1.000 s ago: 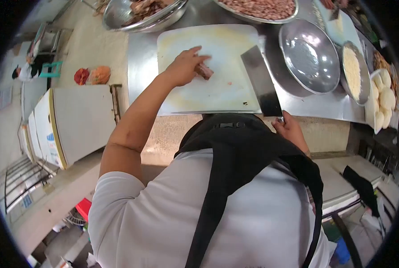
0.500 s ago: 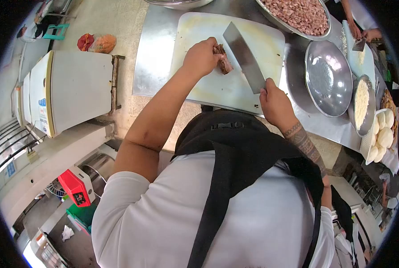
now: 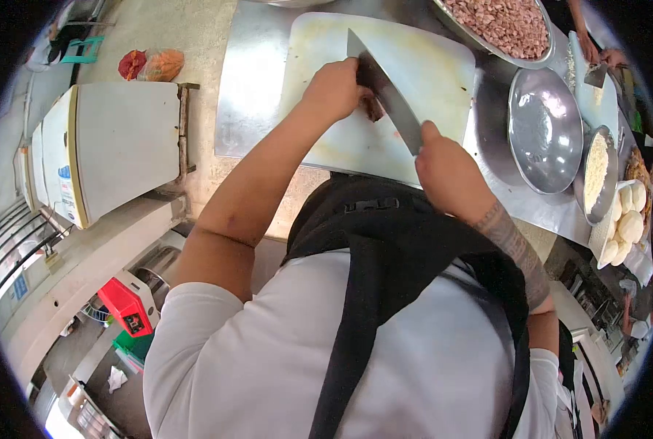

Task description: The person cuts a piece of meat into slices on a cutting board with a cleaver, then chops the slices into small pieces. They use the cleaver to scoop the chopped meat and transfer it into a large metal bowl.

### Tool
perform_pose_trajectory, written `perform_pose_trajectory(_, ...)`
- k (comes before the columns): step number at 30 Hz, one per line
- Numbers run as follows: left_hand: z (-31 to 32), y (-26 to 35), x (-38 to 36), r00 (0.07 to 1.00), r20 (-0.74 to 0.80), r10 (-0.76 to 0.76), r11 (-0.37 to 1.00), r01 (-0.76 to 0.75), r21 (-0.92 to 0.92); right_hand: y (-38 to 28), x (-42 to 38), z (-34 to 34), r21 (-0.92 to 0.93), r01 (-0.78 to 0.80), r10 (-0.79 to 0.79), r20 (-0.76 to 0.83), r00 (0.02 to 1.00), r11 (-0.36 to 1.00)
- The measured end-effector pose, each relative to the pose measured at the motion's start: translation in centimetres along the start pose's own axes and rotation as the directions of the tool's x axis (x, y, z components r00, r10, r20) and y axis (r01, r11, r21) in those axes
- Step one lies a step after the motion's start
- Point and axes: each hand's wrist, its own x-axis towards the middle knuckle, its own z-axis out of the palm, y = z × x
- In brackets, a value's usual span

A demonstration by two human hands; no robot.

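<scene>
My left hand [image 3: 334, 91] is closed on a piece of browned meat [image 3: 373, 110] on the white cutting board [image 3: 432, 73]. Only the near end of the meat shows, since fingers and blade cover the rest. Wrapped round its handle, my right hand [image 3: 449, 172] holds a cleaver [image 3: 394, 99] at the board's near edge. The broad blade slants away to the upper left, right beside my left fingertips, and overlaps the meat in this view.
Right of the board stand a bowl of diced meat [image 3: 506, 29], a shiny metal bowl [image 3: 546, 132] and a bowl of pale shreds [image 3: 597, 172]. White rounds [image 3: 628, 223] sit beyond. Another person's hands [image 3: 601, 57] work with a blade at the upper right. A white freezer [image 3: 125, 146] stands left.
The cleaver has moved left from beside the meat to overlap it, close against my left fingers. My right hand has turned with it. My left hand keeps its hold.
</scene>
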Motion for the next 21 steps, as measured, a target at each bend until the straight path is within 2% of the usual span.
perform_pose_trajectory(2,0.0,0.0,0.0,1.0,0.019,-0.023,0.998,0.024,-0.057,-0.4,2.1,0.7,0.001,0.075,-0.075,-0.035,0.997,0.997)
perform_pose_trajectory(5,0.9,-0.8,-0.1,0.999,-0.048,-0.008,0.997,0.005,-0.08,-0.6,5.7,4.7,-0.004,0.02,-0.02,-0.081,0.997,1.0)
perform_pose_trajectory(11,0.6,-0.9,-1.9,0.996,-0.087,-0.015,0.987,0.001,-0.16,-1.0,7.4,4.8,-0.021,0.033,-0.036,-0.137,0.99,0.999)
perform_pose_trajectory(14,1.5,-1.5,-2.4,0.982,-0.183,0.047,0.993,-0.066,-0.102,-0.6,4.0,2.9,0.001,0.024,-0.024,-0.155,0.988,1.0)
perform_pose_trajectory(17,1.2,-1.5,-1.9,0.992,-0.122,0.027,0.991,-0.042,-0.124,-0.8,-0.1,1.1,-0.007,-0.075,0.074,-0.109,0.991,0.997)
perform_pose_trajectory(21,1.4,-2.1,-1.5,0.984,-0.152,0.097,0.993,-0.106,-0.052,-1.2,-2.7,0.3,-0.027,-0.132,0.132,0.02,0.991,0.991)
